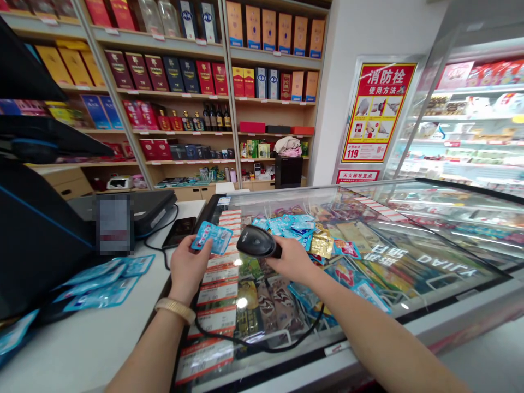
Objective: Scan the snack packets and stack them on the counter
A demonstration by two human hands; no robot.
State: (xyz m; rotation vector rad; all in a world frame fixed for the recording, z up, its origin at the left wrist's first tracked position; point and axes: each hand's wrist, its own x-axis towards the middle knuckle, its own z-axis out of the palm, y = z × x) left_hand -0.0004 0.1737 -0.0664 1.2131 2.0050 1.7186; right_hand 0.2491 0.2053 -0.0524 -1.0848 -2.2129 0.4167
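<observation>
The left hand (187, 271) pinches a blue packet (212, 238) between its fingers at frame centre, turned toward the barcode scanner (257, 242) — the right hand (291, 260) has its fingers closed around that — both above a glass-topped freezer (282, 191).

A pale-blue foil sachet (212, 238), crinkled and printed, is pinched at its lower edge by the left hand (187, 270), tilted. A black handheld barcode scanner (256, 242) sits gripped in the right hand (291, 259), its head angled toward the sachet, just apart from it, with a black cord (262, 341) looping below.
</observation>
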